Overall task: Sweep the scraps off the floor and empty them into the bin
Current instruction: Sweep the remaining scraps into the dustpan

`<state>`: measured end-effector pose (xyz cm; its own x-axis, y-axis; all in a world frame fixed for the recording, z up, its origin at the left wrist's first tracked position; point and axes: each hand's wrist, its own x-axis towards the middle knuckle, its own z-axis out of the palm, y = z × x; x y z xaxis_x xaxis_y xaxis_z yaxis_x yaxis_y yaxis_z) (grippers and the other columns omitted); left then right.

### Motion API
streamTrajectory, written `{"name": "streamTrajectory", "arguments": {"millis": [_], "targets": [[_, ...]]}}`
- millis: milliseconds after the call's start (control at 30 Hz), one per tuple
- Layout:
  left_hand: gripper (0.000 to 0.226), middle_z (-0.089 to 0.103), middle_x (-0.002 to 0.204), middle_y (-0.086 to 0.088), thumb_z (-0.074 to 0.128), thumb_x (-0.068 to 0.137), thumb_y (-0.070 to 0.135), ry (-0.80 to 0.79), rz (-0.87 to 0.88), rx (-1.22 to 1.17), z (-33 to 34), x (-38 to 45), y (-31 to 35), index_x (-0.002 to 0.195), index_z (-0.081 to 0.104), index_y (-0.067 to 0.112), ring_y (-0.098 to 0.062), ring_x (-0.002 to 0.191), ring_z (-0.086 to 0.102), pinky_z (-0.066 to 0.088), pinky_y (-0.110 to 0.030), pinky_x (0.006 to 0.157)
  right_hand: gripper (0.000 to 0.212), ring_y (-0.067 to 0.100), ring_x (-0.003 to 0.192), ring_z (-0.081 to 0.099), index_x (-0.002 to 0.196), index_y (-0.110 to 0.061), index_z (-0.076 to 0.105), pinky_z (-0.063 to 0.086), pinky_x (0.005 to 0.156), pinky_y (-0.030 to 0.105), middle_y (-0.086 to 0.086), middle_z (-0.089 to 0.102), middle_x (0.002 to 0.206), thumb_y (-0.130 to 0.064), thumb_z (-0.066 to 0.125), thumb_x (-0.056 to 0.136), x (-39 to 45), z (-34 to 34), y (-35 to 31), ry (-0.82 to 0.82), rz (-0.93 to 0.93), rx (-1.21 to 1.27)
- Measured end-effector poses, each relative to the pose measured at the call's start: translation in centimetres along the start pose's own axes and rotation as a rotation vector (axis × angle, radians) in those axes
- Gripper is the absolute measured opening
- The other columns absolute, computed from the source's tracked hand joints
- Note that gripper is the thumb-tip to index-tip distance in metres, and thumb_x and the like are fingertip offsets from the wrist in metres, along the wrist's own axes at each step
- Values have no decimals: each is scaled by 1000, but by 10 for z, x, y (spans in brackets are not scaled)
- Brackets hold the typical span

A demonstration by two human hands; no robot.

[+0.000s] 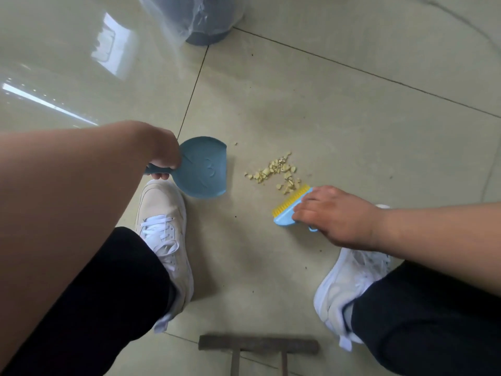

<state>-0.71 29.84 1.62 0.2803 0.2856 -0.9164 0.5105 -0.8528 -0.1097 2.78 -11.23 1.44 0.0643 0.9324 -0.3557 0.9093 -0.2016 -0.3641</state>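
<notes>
Head view: brush [291, 210] beside scraps [273, 172]

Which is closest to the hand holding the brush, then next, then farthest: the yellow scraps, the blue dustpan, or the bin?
From the right hand:
1. Yellow scraps, just ahead of the brush.
2. Blue dustpan, across to the left, held by the left hand.
3. Bin, far ahead at the top.

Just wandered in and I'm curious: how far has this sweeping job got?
Early. Tools are picked up: the left hand grips the dustpan by its handle, the right hand holds the brush. The bristles sit beside the yellow scraps, which lie on the floor; the pan looks empty. Sweeping in and tipping into the bin remain.
</notes>
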Motion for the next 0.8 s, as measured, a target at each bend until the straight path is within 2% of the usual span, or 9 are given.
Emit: {"name": "streamTrajectory", "arguments": {"millis": [67,133,200,267,333,400,533,633,800], "targets": [[31,83,86,-17,53,102,5,-26,5,23,6,-3,0,100,81,-7,-22,55,69,46,-19,40,31,24,97,64,109,-29,61,50,85,39,-10,69,105,-18,44,85,-15,2,-15,-159,-2,57],[32,80,76,-14,52,104,5,-34,-3,30,10,-1,1,100,80,-9,-16,43,66,44,-18,37,26,23,90,63,103,-31,57,47,80,36,-9,69,98,-17,47,84,-19,5,-23,-295,39,105],[31,78,70,-13,53,103,6,-23,-4,34,11,6,1,98,80,-9,-18,43,66,45,-21,41,27,23,92,64,107,-31,58,46,81,34,-7,69,98,-18,48,85,-11,5,-23,-318,99,153],[31,82,78,-17,55,102,8,-10,7,29,11,12,-1,95,81,-8,-24,53,69,48,-23,46,35,24,98,63,117,-32,60,48,86,35,-5,70,104,-17,51,87,6,-1,-20,-285,169,219],[31,82,85,-20,56,103,9,5,27,6,11,19,-3,91,79,-7,-22,53,67,46,-19,41,38,28,103,63,123,-32,61,50,88,38,1,70,111,-17,53,88,25,-9,-13,-238,253,277],[31,80,83,-17,54,105,8,4,40,-11,10,21,-4,94,78,-8,-19,52,64,41,-16,34,34,32,104,63,121,-29,63,52,85,41,5,70,113,-17,54,91,44,-18,-4,-168,343,324],[30,83,86,-20,55,101,8,3,37,-4,3,20,1,89,79,-6,-25,58,71,45,-20,40,21,38,95,63,111,-23,67,54,79,43,12,70,103,-21,52,95,72,-36,20,-25,461,349],[32,79,75,-16,54,100,7,-4,28,11,-1,17,5,89,81,-6,-26,57,69,46,-23,43,22,35,96,63,113,-22,70,52,80,38,11,72,106,-18,56,97,83,-49,36,44,530,391],[32,74,59,-11,55,101,6,-4,-2,8,-1,18,1,85,80,-6,-23,47,65,44,-20,41,21,17,96,59,116,-22,72,37,80,21,5,71,110,-22,62,97,88,-79,61,140,589,499]]}}
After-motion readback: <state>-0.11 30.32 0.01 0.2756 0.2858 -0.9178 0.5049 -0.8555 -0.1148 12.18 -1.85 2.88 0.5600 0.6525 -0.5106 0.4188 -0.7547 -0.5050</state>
